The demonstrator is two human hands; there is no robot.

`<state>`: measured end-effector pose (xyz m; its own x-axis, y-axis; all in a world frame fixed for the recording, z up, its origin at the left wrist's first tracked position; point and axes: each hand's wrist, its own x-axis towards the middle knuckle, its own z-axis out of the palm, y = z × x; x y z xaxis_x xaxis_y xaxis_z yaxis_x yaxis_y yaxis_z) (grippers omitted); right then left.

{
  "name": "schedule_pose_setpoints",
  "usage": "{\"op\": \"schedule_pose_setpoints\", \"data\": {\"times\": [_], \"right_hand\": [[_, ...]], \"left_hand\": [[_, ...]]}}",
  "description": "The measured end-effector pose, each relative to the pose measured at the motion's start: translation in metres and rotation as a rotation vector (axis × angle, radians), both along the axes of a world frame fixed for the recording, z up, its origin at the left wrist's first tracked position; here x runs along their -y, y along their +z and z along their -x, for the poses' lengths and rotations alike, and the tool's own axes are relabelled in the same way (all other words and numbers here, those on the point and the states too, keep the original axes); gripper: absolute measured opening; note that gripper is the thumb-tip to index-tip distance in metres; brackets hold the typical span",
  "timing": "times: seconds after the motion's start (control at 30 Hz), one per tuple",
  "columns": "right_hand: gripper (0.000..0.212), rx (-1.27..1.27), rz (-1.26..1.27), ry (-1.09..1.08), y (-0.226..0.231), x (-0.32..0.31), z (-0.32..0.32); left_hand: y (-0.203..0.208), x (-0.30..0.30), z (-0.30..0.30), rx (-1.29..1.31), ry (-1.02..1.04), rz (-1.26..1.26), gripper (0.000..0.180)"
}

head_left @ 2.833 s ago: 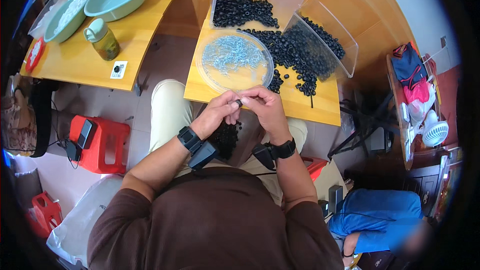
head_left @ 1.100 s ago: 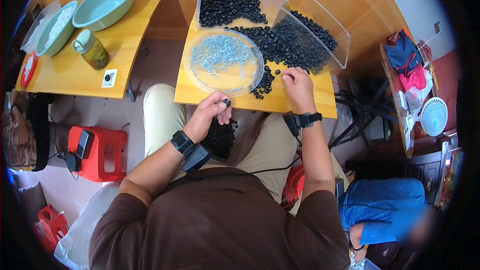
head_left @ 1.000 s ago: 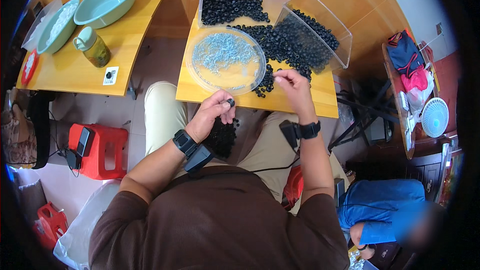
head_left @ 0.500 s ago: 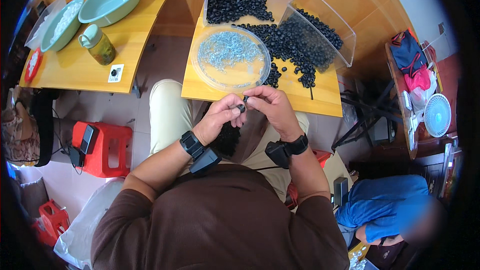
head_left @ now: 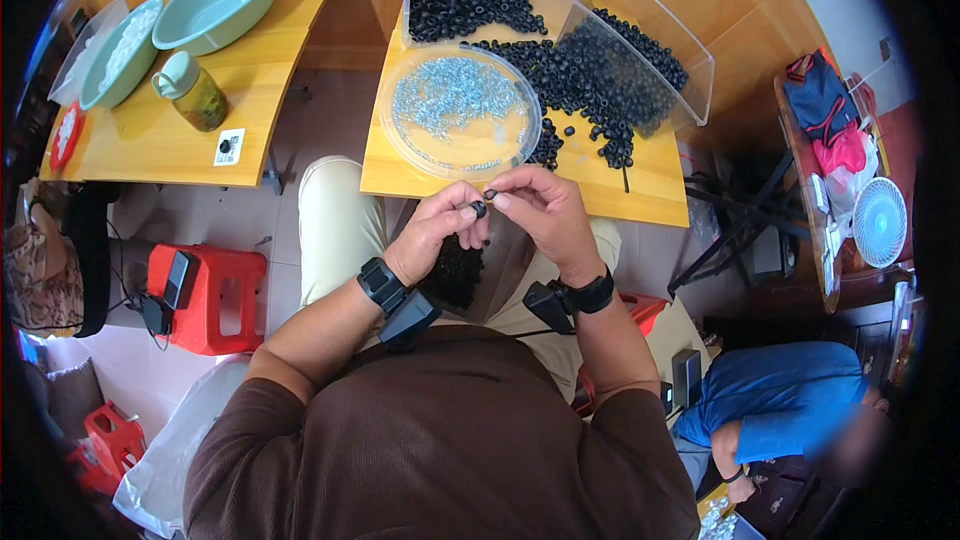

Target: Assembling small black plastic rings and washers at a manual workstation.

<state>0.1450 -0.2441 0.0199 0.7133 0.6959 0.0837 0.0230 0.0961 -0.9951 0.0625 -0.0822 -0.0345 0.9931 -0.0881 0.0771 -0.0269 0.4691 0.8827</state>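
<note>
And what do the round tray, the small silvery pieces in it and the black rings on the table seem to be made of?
Round tray: probably clear, smooth plastic, since the yellow tabletop shows through it.
Silvery pieces: likely bright metal, as they glint, though shiny plastic is possible.
Black rings: rubber or plastic, semi-matte, showing only soft highlights; which one stays open.

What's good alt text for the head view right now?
The person's left hand holds a black part and the right hand pinches a dark piece, close together near the edge of a yellow table. On it sit a round clear tray of silvery pieces and heaped black rings.
</note>
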Motion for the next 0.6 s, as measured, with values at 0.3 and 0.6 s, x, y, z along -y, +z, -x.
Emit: {"op": "schedule_pose_setpoints", "data": {"times": [0.3,0.6], "right_hand": [[0.014,0.195,0.124,-0.005,0.0018,0.0007,0.002],[0.015,0.236,0.163,0.008,-0.0016,0.0018,-0.0016]], "left_hand": [[-0.0045,-0.0016,-0.0014,-0.014,-0.024,0.04,0.019],[-0.0052,-0.0005,-0.0021,-0.049,-0.013,-0.029,0.022]]}}
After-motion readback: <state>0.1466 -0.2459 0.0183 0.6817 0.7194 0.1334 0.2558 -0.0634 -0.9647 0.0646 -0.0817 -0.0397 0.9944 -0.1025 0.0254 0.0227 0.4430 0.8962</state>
